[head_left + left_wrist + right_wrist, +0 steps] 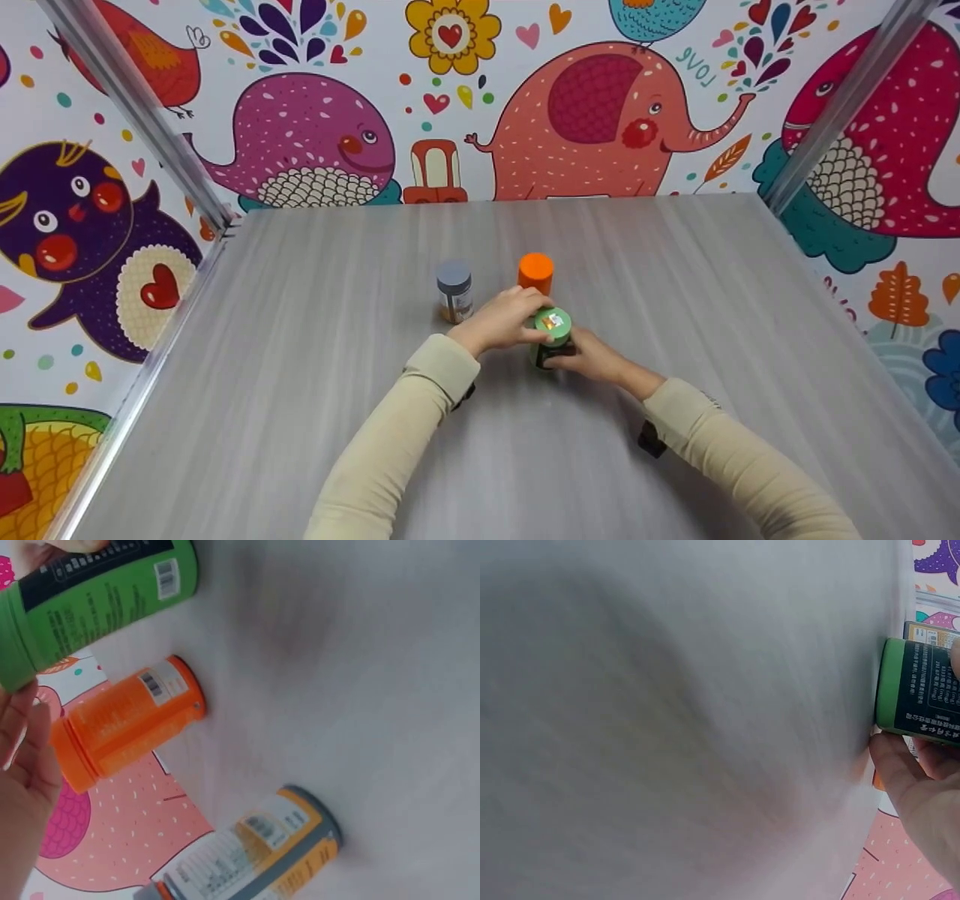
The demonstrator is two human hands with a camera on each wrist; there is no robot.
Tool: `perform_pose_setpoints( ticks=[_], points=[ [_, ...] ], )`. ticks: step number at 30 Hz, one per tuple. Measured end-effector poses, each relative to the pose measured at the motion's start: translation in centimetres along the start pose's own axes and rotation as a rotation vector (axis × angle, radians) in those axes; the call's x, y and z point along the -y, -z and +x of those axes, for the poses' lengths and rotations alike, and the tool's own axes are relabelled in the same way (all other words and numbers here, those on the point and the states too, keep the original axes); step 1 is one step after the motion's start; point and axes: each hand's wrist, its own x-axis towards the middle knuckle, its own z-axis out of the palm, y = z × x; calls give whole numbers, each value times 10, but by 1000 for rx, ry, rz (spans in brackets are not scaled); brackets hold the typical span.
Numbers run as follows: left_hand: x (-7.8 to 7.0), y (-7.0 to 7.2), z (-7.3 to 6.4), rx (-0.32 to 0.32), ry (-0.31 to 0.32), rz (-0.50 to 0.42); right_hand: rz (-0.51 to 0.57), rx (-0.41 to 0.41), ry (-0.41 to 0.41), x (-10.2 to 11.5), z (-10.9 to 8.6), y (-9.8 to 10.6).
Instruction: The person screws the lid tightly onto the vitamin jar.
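A green bottle (553, 324) with a dark label is between the two hands in the head view. My left hand (504, 322) holds its green lid (16, 641), thumb and fingers set around the rim. Lower down, my right hand (594, 355) grips the bottle's body from the right side. In the right wrist view, the bottle's green base (889, 682) is at or close to the tabletop; a gap cannot be told. Just behind the hands stands an orange bottle (535, 271), partly covered by the left hand.
A grey-lidded bottle (454, 289) with a grey and orange label stands left of the orange one, near the left wrist. The grey table (315, 315) reaches back to a wall (450, 97) printed with cartoon animals. Metal posts (135, 112) rise at the back corners.
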Motion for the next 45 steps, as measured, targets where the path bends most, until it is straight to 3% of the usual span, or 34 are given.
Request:
perform_pose_setpoints(
  ticks=[7,12,16,28,33,45],
  points=[
    [3,-11,-8,-88,48,-66,-12,-28,2,1,1,-2],
    [10,-13,-22,-163,106,-106,-67,-52,-29,4,1,-1],
    [17,-17,-37,-207,135,-81,-96,-104,-88,3,0,7],
    [58,-34,-82,-304,214,-89,-113,-264,-204,-16,2,39],
    [70,-33,-96,-310,278,-105,-118,-327,-221,-25,3,51],
    [89,-31,-116,-309,416,-38,-138,-429,-278,-38,6,71]
  ],
)
